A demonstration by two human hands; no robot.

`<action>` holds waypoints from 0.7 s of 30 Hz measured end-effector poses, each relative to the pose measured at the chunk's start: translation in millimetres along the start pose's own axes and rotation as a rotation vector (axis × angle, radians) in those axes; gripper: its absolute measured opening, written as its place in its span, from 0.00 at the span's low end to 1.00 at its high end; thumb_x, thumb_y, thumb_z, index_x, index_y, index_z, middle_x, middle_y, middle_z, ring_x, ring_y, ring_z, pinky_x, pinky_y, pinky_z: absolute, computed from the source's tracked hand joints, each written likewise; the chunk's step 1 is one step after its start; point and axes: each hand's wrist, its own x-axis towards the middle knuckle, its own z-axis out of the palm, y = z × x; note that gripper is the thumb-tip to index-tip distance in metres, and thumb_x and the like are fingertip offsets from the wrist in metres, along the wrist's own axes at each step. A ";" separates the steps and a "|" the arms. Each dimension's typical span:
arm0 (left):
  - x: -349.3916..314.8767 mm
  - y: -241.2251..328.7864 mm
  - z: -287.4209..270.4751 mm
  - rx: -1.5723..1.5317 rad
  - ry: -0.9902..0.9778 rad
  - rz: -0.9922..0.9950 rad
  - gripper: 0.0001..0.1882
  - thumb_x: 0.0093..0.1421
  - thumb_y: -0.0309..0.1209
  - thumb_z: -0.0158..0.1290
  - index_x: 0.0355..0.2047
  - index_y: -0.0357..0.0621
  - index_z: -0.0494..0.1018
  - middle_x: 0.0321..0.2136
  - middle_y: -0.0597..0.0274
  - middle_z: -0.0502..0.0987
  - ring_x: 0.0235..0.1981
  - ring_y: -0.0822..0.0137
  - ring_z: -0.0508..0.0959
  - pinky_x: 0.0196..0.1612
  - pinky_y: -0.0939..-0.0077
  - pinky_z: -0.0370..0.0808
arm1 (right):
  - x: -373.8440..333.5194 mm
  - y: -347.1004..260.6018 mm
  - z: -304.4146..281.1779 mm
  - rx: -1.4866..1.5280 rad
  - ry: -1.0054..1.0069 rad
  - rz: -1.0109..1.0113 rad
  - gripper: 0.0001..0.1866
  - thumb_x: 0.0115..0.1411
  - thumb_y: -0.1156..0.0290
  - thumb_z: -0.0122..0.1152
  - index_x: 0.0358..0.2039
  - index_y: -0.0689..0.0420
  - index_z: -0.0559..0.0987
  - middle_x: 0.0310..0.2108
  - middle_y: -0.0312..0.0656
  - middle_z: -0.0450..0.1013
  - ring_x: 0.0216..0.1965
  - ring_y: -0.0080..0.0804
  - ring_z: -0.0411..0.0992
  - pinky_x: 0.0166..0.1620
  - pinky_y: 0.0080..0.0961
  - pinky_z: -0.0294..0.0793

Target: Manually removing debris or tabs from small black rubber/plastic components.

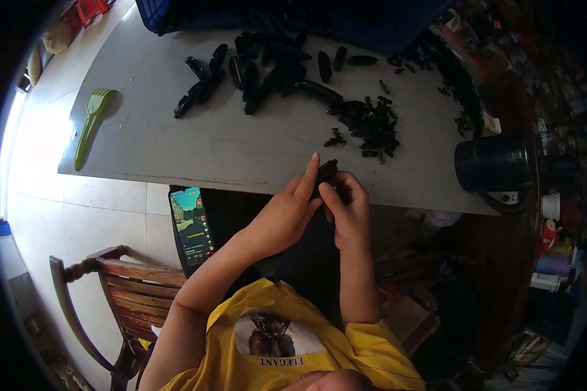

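Just over the table's near edge, a small black plastic piece (pixel 328 171) is held between my two hands; its exact kind is hard to make out. My left hand (pixel 288 212) grips it from the left, with the index finger stretched up along its side. From the right, my right hand (pixel 347 208) pinches it, thumb in front and fingers curled around. Parts of the piece are hidden by the fingers. Beyond my hands lies a heap of tiny black parts (pixel 375 130). Farther off are several long, oval black pieces (pixel 284 72), loosely piled.
The grey table (pixel 254 146) carries a green fork-shaped scoop (pixel 94 120) at left and a dark mug (pixel 492 163) at right. A blue bin (pixel 346 29) stands at the back, and more black bits line the right side. Below are a lit phone (pixel 192 225) and a wooden chair (pixel 143 287).
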 end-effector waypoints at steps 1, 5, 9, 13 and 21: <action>0.1 1.4 1.2 0.094 -0.004 -0.043 0.37 0.58 0.23 0.43 0.63 0.41 0.36 0.47 0.38 0.64 0.45 0.40 0.67 0.46 0.62 0.67 | -1.2 2.1 -2.2 -0.046 0.011 -0.012 0.14 0.53 0.65 0.63 0.33 0.61 0.74 0.26 0.30 0.69 0.24 0.15 0.63 0.26 0.14 0.62; -2.0 -0.2 4.6 0.215 0.067 0.016 0.37 0.57 0.27 0.46 0.62 0.37 0.38 0.38 0.45 0.66 0.32 0.46 0.72 0.33 0.62 0.71 | -8.9 -2.0 4.5 -0.187 0.112 -0.008 0.13 0.53 0.65 0.63 0.25 0.63 0.74 0.23 0.33 0.70 0.25 0.17 0.64 0.30 0.16 0.64; -3.2 -2.2 4.6 0.169 0.074 0.041 0.36 0.57 0.26 0.46 0.62 0.36 0.40 0.37 0.44 0.67 0.32 0.45 0.72 0.33 0.62 0.71 | -11.2 -1.7 5.6 -0.309 0.156 -0.106 0.14 0.53 0.66 0.63 0.22 0.65 0.72 0.21 0.34 0.70 0.25 0.17 0.64 0.31 0.15 0.63; -1.8 -8.5 5.6 0.047 0.096 0.139 0.34 0.56 0.24 0.45 0.61 0.37 0.44 0.38 0.41 0.69 0.35 0.45 0.73 0.35 0.64 0.71 | -9.6 0.5 1.5 -0.271 0.126 -0.106 0.14 0.52 0.66 0.64 0.22 0.63 0.71 0.18 0.32 0.67 0.23 0.18 0.62 0.30 0.16 0.63; -0.5 -4.0 -1.8 -0.193 -0.043 0.071 0.31 0.57 0.23 0.42 0.61 0.43 0.49 0.46 0.43 0.69 0.45 0.44 0.71 0.46 0.69 0.68 | -2.6 3.0 -9.4 0.073 -0.027 -0.016 0.12 0.50 0.67 0.65 0.24 0.56 0.69 0.18 0.30 0.63 0.19 0.16 0.59 0.23 0.17 0.57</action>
